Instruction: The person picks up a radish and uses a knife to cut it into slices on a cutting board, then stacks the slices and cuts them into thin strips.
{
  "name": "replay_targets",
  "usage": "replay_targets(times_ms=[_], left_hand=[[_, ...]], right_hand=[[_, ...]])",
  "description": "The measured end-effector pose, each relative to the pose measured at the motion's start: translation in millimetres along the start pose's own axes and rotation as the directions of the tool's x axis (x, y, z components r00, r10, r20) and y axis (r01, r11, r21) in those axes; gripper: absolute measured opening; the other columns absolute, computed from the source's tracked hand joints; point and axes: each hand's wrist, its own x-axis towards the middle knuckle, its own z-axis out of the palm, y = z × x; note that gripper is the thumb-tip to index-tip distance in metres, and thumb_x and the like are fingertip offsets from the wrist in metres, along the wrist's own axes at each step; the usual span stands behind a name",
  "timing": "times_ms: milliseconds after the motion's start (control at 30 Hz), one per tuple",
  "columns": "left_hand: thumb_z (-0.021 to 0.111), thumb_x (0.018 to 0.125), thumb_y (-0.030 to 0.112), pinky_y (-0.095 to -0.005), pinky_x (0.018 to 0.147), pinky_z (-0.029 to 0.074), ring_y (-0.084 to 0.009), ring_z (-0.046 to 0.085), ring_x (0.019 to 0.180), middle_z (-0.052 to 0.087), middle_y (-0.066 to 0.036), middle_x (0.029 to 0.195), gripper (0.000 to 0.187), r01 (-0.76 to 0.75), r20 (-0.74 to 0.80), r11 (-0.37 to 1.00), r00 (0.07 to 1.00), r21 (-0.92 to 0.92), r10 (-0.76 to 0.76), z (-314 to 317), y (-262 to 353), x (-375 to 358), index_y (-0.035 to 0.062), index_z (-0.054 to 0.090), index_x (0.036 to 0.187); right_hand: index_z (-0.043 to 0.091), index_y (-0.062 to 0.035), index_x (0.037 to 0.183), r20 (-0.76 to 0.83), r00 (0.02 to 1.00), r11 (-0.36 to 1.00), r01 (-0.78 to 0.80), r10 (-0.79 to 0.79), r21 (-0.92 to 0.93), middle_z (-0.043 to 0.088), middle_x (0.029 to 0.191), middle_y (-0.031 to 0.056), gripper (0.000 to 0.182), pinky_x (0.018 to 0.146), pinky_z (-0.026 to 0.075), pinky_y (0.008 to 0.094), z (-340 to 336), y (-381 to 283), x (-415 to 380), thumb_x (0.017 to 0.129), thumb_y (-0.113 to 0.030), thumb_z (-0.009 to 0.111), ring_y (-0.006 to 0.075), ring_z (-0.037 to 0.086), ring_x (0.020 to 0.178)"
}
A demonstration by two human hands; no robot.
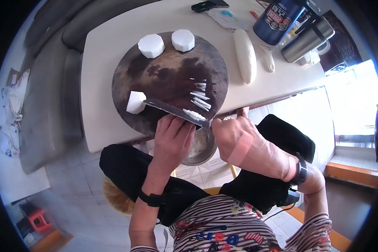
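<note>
My right hand point(234, 135) is closed around the handle of a kitchen knife point(172, 110), its blade stretching left across the near part of a round dark wooden cutting board point(164, 86). Fingers curled together, my left hand point(171, 136) sits against the near side of the blade; what it grips, if anything, is hidden. White shreds point(193, 114) cling along the blade's far side. Thin white radish strips point(200, 100) lie beyond it. A cut radish chunk point(135, 102) stands by the knife tip. Two more radish chunks, one point(151, 45) and another point(183, 40), rest at the far edge.
Below the board's near edge is a metal bowl point(213, 147) with pale shreds inside. On the cream table point(103, 63) lie a long white radish point(245, 56) and a white-handled peeler point(267, 58). A blue canister point(277, 21) and a steel flask point(308, 40) stand at the right.
</note>
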Motion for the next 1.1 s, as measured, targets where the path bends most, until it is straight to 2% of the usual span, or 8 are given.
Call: replay_targets(times_ms=[167,267,433,633,733,933,1033,1100], left_hand=[[0.073,0.072,0.001,-0.0422,0.083,0.047,-0.0299,0.056,0.099,0.059,-0.01,0.103,0.029,-0.019,-0.04,1.0,0.999,-0.017,0.018,0.3,-0.3,0.5,0.0001,0.065,0.1],[0.072,0.073,0.001,-0.0419,0.082,0.047,-0.0293,0.057,0.098,0.06,-0.01,0.103,0.028,-0.008,-0.065,1.0,0.998,-0.025,0.007,0.3,0.4,0.6,0.0,0.065,0.099],[0.073,0.072,0.002,-0.0419,0.081,0.047,-0.029,0.057,0.096,0.059,-0.01,0.1,0.027,-0.031,-0.057,0.999,0.998,-0.016,0.03,0.2,-2.9,-0.6,-0.0004,0.065,0.097],[0.073,0.072,0.002,-0.0417,0.081,0.047,-0.0289,0.057,0.097,0.059,-0.01,0.101,0.027,-0.011,-0.052,1.0,0.999,-0.007,0.01,-0.8,0.7,0.5,0.0003,0.065,0.098],[0.075,0.068,-0.001,-0.0421,0.08,0.048,-0.0309,0.058,0.094,0.061,-0.01,0.099,0.025,0.008,-0.093,0.999,0.996,-0.034,-0.011,-0.7,3.8,1.9,0.0007,0.067,0.092],[0.073,0.072,0.002,-0.0408,0.082,0.047,-0.028,0.058,0.098,0.06,-0.009,0.103,0.026,-0.01,-0.067,1.0,0.998,-0.027,0.009,-0.5,-1.6,-1.4,0.0006,0.065,0.098],[0.073,0.072,0.002,-0.0408,0.082,0.047,-0.0279,0.058,0.097,0.06,-0.009,0.102,0.027,-0.005,-0.058,1.0,0.998,-0.027,0.003,-1.9,0.0,0.4,0.0006,0.065,0.098],[0.073,0.072,0.002,-0.0408,0.082,0.047,-0.0278,0.058,0.096,0.06,-0.009,0.102,0.027,-0.007,-0.056,1.0,0.998,-0.023,0.006,-1.7,1.3,0.1,0.0006,0.065,0.097]], right_hand=[[0.057,0.0077,0.08,-0.13,0.99,0.995,0.04,-0.052,-0.089,0.06,0.062,0.0204,0.015,0.054,0.051,0.0408,11.2,2.0,7.6,0.069,-0.002,0.061,0.0365,0.064,0.059],[0.056,0.007,0.079,-0.062,0.997,0.998,-0.037,0.041,0.055,0.059,0.061,0.0203,0.013,0.054,0.051,0.0415,1.8,0.7,2.3,0.07,-0.001,0.06,0.0368,0.064,0.058],[0.056,0.0062,0.078,0.022,0.996,0.996,-0.084,0.083,0.014,0.06,0.061,0.0204,0.01,0.053,0.051,0.0419,1.5,-4.4,-0.7,0.07,0.0,0.058,0.0368,0.064,0.058],[0.056,0.0058,0.078,-0.095,0.995,0.999,0.012,-0.015,-0.031,0.06,0.063,0.0206,0.011,0.053,0.051,0.0422,12.2,-1.5,10.1,0.071,-0.002,0.059,0.0369,0.064,0.057],[0.056,0.0056,0.079,-0.052,0.998,0.999,-0.03,0.029,-0.018,0.06,0.062,0.0207,0.011,0.054,0.051,0.0432,5.6,-3.1,9.0,0.071,-0.002,0.059,0.0375,0.064,0.057],[0.053,0.0053,0.079,0.076,0.988,0.991,-0.136,0.136,0.0,0.06,0.06,0.0208,0.011,0.054,0.051,0.0441,-3.2,-8.2,-1.1,0.072,-0.002,0.058,0.0383,0.063,0.056],[0.053,0.0048,0.08,0.053,0.991,0.992,-0.125,0.124,0.001,0.06,0.061,0.0208,0.012,0.054,0.051,0.0438,0.2,-6.2,-1.0,0.072,-0.002,0.058,0.038,0.064,0.057],[0.054,0.0044,0.079,-0.144,0.988,0.998,0.065,-0.063,0.013,0.061,0.062,0.0206,0.011,0.054,0.051,0.0434,10.9,-0.5,4.4,0.072,-0.003,0.059,0.0375,0.064,0.058]])
